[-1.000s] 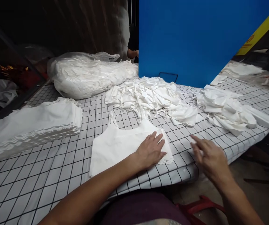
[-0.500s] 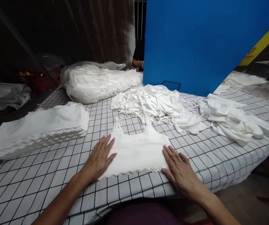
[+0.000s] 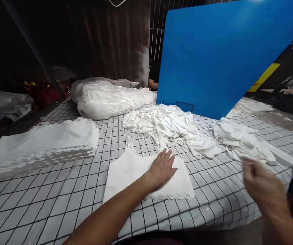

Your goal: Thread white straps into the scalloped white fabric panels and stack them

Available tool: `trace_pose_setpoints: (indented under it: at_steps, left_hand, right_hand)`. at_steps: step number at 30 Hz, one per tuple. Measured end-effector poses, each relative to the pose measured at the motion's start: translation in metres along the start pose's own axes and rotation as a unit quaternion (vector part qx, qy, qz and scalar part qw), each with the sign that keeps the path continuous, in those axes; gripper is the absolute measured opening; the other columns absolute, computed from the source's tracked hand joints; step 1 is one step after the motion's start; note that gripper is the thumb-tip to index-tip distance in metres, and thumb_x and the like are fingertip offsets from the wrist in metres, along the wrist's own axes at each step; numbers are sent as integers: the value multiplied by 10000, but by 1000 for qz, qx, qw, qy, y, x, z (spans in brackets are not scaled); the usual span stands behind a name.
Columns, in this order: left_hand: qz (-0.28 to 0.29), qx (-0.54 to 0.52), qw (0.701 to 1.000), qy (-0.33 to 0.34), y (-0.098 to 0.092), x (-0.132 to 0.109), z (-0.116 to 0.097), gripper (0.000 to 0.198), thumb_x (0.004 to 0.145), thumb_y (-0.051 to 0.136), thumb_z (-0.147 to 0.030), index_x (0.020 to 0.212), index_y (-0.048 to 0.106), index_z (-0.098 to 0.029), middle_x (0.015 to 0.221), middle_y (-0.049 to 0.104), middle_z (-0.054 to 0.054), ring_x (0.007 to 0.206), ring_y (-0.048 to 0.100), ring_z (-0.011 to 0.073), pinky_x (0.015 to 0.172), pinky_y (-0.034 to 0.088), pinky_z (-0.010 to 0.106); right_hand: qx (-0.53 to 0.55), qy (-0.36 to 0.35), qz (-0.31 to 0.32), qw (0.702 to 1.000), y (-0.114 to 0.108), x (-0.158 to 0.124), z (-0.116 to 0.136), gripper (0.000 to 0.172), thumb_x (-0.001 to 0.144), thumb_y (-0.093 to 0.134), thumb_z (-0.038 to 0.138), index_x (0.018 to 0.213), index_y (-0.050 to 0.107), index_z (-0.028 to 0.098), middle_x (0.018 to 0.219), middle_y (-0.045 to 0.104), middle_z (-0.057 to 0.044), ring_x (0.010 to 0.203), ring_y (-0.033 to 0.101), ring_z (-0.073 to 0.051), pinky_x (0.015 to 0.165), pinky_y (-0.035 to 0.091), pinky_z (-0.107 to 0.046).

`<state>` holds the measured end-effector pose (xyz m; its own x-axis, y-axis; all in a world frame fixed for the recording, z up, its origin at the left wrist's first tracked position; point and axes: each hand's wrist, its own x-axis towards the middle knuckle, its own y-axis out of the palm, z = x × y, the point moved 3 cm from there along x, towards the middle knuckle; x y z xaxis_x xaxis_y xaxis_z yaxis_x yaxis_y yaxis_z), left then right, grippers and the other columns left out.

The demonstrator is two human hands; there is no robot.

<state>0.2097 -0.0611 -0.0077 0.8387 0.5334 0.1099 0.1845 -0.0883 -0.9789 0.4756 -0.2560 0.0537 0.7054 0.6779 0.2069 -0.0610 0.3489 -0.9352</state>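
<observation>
A white strapped top (image 3: pixel 126 172) with a wavy lower hem lies flat on the checked tablecloth (image 3: pixel 77 190). My left hand (image 3: pixel 162 170) rests on its right half, palm down with fingers spread. Off to the right, my right hand (image 3: pixel 263 185) is raised over the table's edge, just in front of a loose white cloth pile (image 3: pixel 245 141). Motion smears its fingers, so their grip cannot be made out. Beyond the top lies a heap of white garments with thin straps (image 3: pixel 166 124).
A neat stack of white pieces (image 3: pixel 46 139) is at the left. Behind are a clear plastic bag of white cloth (image 3: pixel 110 98) and a tall blue board (image 3: pixel 212 58). Part of a person (image 3: pixel 153 80) shows beside the board.
My left hand has slid from the top's left side onto its right half. My right hand has left the top's right edge and moved right, toward the loose pile. The view has shifted slightly.
</observation>
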Motion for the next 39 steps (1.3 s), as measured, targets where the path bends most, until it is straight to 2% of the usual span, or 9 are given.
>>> trace_pose_setpoints:
  at_steps: [2,5,10,14,17,22,27,33,39]
  left_hand:
    - [5,-12,1000,11,11,1,3,587,1034,305,-459,1472,424,-87,1595,316,145,1499,226,333,1215,278,472]
    - [-19,-25,999,19,19,0,6,573,1035,290,-477,1454,449,-121,1581,355,127,1491,260,318,1204,299,483]
    - [-138,-28,990,16,12,3,2,508,1012,400,-451,1390,503,-127,1565,383,135,1509,210,318,1187,342,469]
    - [-193,-8,981,-32,13,7,5,493,1003,434,-394,1382,504,-85,1538,418,164,1484,282,325,1185,354,474]
    - [-187,-2,981,-62,22,8,13,511,1007,417,-402,1377,508,-61,1509,457,173,1448,358,325,1165,390,463]
    - [-158,-14,985,-62,34,9,19,524,1014,373,-440,1353,540,-77,1488,495,143,1429,395,313,1150,416,446]
    - [-137,-26,988,-69,33,13,19,536,1009,390,-425,1389,511,-67,1513,458,156,1441,372,321,1157,399,465]
    - [-108,-40,991,-65,24,14,18,531,1001,429,-394,1380,499,-28,1499,460,201,1450,353,325,1185,353,463]
    - [-83,-66,993,-57,19,14,19,512,1001,402,-339,1389,471,-12,1474,476,225,1460,333,318,1186,339,481]
  right_hand:
    - [-33,40,118,992,35,26,6,316,918,495,416,955,750,234,837,725,-155,732,668,-306,597,482,-402]
    - [8,15,76,997,51,46,37,345,875,515,476,942,739,221,815,734,-123,719,658,-294,612,461,-378]
    - [225,-198,153,942,63,66,181,378,922,509,473,1001,726,175,953,741,-92,803,653,-192,708,469,-282]
    - [195,-167,170,951,106,104,278,302,857,646,438,943,704,154,965,716,-117,903,646,-233,740,444,-301]
    - [207,-135,174,953,137,124,307,259,745,767,380,800,661,150,923,693,-124,930,634,-271,740,432,-322]
    - [310,-116,213,919,145,133,307,197,809,669,319,716,574,174,760,635,-50,757,587,-182,621,400,-259]
    - [434,-139,291,841,104,124,289,212,876,569,371,834,573,163,858,653,-63,582,461,-83,518,366,-214]
    - [551,-289,436,650,25,64,223,229,912,629,376,968,624,155,791,644,-35,591,471,-65,533,379,-182]
    - [392,-294,546,680,8,-18,154,327,939,586,418,1091,686,145,955,698,-90,840,641,-160,737,511,-275]
